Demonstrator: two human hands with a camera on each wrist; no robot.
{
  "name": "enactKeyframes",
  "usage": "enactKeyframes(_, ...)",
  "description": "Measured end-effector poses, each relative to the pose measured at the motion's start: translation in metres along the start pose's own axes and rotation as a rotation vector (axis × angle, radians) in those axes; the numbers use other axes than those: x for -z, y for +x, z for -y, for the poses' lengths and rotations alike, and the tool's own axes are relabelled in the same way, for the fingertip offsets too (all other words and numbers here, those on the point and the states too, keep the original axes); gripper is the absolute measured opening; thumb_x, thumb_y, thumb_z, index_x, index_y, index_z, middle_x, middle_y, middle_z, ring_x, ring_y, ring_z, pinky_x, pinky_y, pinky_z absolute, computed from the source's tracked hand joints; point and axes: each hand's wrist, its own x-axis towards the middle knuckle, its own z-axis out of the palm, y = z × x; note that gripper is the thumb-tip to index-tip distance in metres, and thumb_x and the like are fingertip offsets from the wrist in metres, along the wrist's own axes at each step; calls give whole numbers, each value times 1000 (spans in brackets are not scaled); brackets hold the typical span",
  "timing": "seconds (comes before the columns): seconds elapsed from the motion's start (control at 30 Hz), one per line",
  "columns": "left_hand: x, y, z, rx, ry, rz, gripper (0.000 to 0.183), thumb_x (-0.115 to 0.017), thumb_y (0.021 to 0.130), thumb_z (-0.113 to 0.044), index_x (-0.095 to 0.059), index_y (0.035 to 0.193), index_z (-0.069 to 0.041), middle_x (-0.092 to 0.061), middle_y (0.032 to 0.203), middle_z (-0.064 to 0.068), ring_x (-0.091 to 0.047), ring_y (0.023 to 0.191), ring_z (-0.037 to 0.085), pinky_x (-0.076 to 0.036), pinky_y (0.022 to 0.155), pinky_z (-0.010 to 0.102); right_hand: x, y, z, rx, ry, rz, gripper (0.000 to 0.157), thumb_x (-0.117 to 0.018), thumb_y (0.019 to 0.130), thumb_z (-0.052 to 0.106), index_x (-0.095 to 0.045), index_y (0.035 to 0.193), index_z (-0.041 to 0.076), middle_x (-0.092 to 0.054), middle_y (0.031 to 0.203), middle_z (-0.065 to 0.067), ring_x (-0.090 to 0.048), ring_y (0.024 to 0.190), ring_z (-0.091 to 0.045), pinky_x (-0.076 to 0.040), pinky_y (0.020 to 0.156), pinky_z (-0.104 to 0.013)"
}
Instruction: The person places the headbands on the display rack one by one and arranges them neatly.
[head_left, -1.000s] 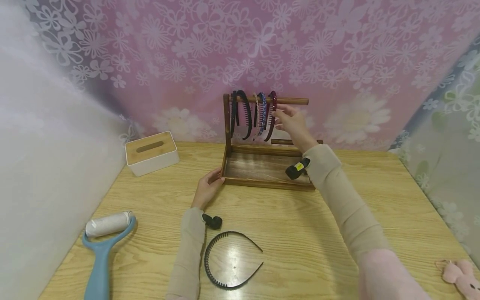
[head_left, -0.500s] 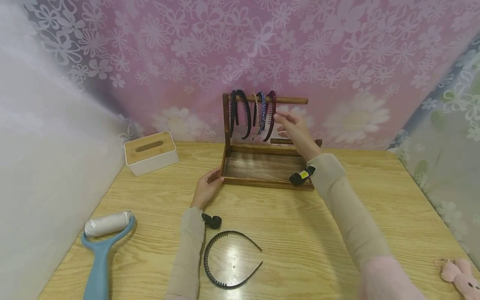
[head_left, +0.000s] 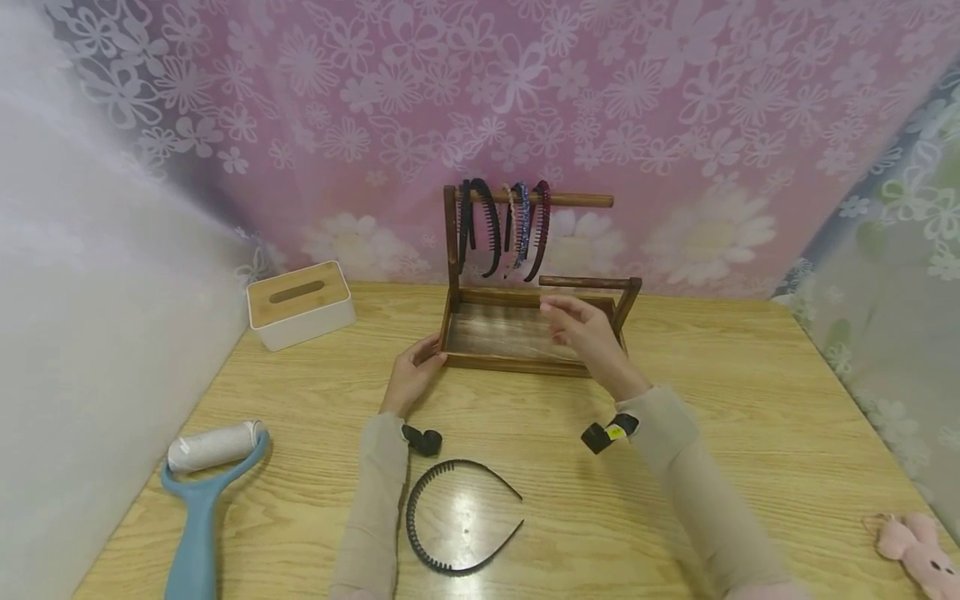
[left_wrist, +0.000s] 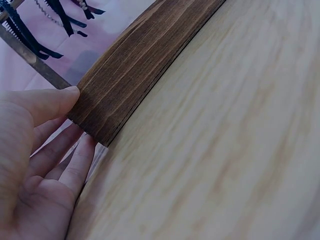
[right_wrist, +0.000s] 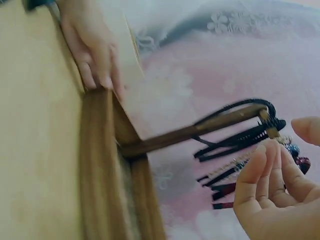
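In the head view a dark wooden headband stand [head_left: 517, 364] with a tray base stands towards the back of the table. My left hand [head_left: 410, 379] holds its front left corner, thumb on the front and fingers round the side, as the left wrist view shows at the wooden edge [left_wrist: 135, 65]. Several headbands hang from the upper bar, among them a dark red one [head_left: 542, 233], a blue glittery one [head_left: 523, 221] and a black toothed one [head_left: 491, 229]. My right hand [head_left: 592, 337], empty with loosely bent fingers, is over the tray's right part, below the headbands.
A black toothed headband [head_left: 412, 521] lies on the table near my left forearm. At the left are a white tissue box [head_left: 307, 329] with a wooden lid and a blue-handled lint roller [head_left: 197, 525]. A pink plush toy [head_left: 918, 550] lies at the right edge.
My right hand has come away from the dark red headband and moved down towards the tray; the headband stays on the bar. My left hand keeps its place at the stand's corner.
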Motion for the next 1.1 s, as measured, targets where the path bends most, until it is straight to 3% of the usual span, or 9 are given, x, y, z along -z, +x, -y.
enactKeyframes(0.17, 0, 1, 3, -11, 17, -16, 47, -62, 97, -17, -51, 142, -8, -50, 146, 16, -48, 136, 31, -41, 113, 43, -16, -26, -22, -12, -9, 47, 45, -59, 98, 32, -55, 134, 4, -60, 92, 11, -58, 83, -9, -55, 88, -30)
enactKeyframes(0.33, 1, 1, 2, -2, 13, -24, 45, -61, 97, -16, -52, 141, -10, -51, 145, 14, -48, 135, 29, -42, 113, 41, -46, -50, -38, -7, -62, 163, 42, -58, 99, 23, -54, 132, -3, -61, 90, 8, -58, 81, -12, -56, 85, -36)
enactKeyframes(0.57, 1, 1, 2, 4, -4, -26, 46, -62, 97, -16, -51, 141, -9, -51, 146, 13, -48, 135, 29, -42, 113, 41, -95, -85, -60, 31, -84, 414, 41, -62, 95, 17, -56, 127, -7, -66, 96, -10, -58, 73, -8, -53, 66, -21)
enactKeyframes(0.77, 0, 1, 1, 1, 8, -26, 46, -62, 97, -18, -52, 141, -10, -52, 145, 12, -49, 134, 28, -42, 112, 41, -127, -116, -76, -27, -40, 573, 40, -68, 92, 20, -59, 123, -3, -64, 95, -2, -58, 73, -3, -49, 60, -14)
enactKeyframes(0.97, -1, 0, 1, -2, 44, -21, 46, -61, 97, -18, -51, 142, -11, -52, 145, 12, -49, 134, 28, -42, 112, 41, -142, -135, -80, 30, -229, 590, 36, -76, 85, 18, -64, 115, 3, -65, 86, 4, -51, 61, 3, -44, 56, -12)
enactKeyframes(1.1, -1, 0, 1, 0, 40, -22, 47, -61, 97, -17, -51, 142, -10, -52, 145, 13, -48, 135, 29, -42, 113, 42, -144, -144, -78, 83, -387, 610, 37, -80, 79, 20, -65, 110, 7, -63, 82, 10, -48, 63, 6, -44, 62, -11)
